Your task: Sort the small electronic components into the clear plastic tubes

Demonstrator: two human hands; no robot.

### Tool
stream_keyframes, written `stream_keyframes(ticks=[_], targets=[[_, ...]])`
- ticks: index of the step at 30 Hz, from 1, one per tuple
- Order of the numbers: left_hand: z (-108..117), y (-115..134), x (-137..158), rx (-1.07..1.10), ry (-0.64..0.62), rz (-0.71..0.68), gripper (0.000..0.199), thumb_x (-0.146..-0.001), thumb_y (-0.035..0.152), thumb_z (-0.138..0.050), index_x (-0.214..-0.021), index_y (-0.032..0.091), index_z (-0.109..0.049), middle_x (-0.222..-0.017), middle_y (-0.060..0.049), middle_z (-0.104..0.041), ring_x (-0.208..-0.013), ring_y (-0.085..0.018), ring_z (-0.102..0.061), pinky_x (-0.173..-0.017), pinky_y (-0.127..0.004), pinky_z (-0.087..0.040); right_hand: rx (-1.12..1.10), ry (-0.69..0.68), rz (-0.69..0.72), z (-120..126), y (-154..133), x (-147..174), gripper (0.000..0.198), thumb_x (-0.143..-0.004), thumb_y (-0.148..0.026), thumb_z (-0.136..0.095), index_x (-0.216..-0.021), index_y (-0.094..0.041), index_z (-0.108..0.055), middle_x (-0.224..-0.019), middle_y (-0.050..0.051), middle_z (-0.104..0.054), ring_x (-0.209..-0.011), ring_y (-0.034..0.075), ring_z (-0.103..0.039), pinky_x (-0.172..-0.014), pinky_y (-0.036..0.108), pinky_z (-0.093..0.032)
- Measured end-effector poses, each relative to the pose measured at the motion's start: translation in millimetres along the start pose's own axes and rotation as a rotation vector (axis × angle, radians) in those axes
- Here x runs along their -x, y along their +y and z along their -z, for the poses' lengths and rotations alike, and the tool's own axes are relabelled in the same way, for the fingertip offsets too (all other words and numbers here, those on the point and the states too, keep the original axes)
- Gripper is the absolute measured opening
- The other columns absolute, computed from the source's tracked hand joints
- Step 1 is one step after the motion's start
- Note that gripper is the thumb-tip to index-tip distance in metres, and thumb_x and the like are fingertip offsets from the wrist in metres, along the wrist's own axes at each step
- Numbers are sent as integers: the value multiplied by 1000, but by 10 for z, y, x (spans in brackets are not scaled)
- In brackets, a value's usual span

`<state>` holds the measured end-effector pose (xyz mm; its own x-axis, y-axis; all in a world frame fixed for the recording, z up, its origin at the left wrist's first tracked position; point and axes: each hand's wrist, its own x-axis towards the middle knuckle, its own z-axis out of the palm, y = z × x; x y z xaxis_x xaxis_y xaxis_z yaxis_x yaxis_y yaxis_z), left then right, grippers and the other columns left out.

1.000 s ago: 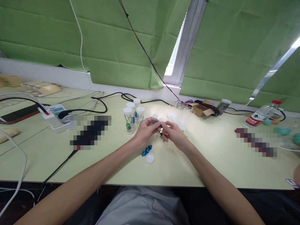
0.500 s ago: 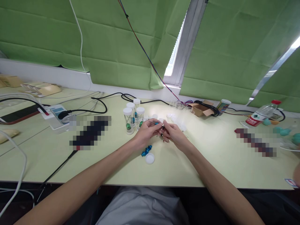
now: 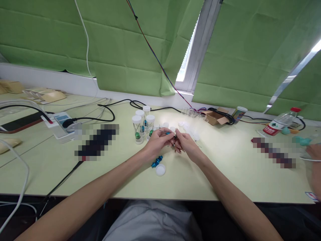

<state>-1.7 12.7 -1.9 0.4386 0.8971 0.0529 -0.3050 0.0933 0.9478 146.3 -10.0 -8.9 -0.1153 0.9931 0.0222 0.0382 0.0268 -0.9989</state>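
My left hand (image 3: pixel 156 140) is closed in a pinch around a small blue piece (image 3: pixel 168 133) on a thin wire, largely covered by the fingers. Fingertip to fingertip with it, my right hand (image 3: pixel 187 143) is also closed; small dark bits show among its fingers, too small to name. Shiny blue knobbed pieces (image 3: pixel 157 161) lie on the table below my left hand. Beside them rests a round white lid (image 3: pixel 160 169). Left of my hands stand several clear jars with white caps (image 3: pixel 136 119), holding green or blue balls on thin wires.
Behind my hands are more white lids (image 3: pixel 197 136) and clear cups (image 3: pixel 184 112). A cardboard box (image 3: pixel 215 116), a can (image 3: pixel 239 114) and a water bottle (image 3: pixel 279 124) stand further right. At left is a power strip (image 3: pixel 60 125). Another person's hand (image 3: pixel 315 157) reaches in from the right edge.
My fingers have shifted slightly around the small parts; both hands stay together in the same place. At the right edge, the other person's hand has moved further into view.
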Motion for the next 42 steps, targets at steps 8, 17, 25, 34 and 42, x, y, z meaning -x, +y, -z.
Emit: stream_keyframes(ticks=[8, 17, 25, 34, 42], targets=[[10, -2, -37, 74, 78, -11, 31, -67, 30, -84, -79, 15, -61, -63, 0, -60, -58, -10, -56, -60, -27, -44, -72, 15, 6, 10, 19, -1, 51, -77, -69, -66, -78, -21, -49, -49, -10, -38, -41, 9, -45, -45, 24, -38], [-6, 24, -13, 71, 36, 5, 27, -68, 27, -83, -77, 15, -60, -62, 0, -60, -58, -11, -56, -59, -27, -43, -93, -60, 1, 27, 0, 11, 51, -80, -69, -63, -75, -19, -53, -48, -10, -34, -41, 9, -43, -45, 24, -34], [4, 13, -8, 25, 7, 4, 25, -71, 29, -81, -78, 15, -61, -62, -1, -61, -59, -13, -57, -61, -28, -43, -48, -44, -8, 12, 3, 7, 60, -81, -77, -53, -65, -18, -53, -43, -8, -33, -39, 9, -39, -45, 26, -36], [-2, 43, -21, 110, 72, -11, 23, -70, 25, -81, -77, 15, -61, -63, 0, -59, -57, -10, -54, -59, -26, -42, -52, -15, 16, -2, 2, 9, 50, -80, -69, -62, -79, -21, -50, -46, -10, -37, -41, 9, -42, -46, 24, -38], [-8, 58, -7, 120, 65, -9, 20, -71, 23, -79, -75, 14, -61, -64, 0, -59, -56, -9, -53, -57, -26, -41, -40, -50, 24, 13, -28, 39, 46, -81, -65, -65, -80, -21, -52, -48, -10, -38, -42, 8, -42, -47, 24, -37]])
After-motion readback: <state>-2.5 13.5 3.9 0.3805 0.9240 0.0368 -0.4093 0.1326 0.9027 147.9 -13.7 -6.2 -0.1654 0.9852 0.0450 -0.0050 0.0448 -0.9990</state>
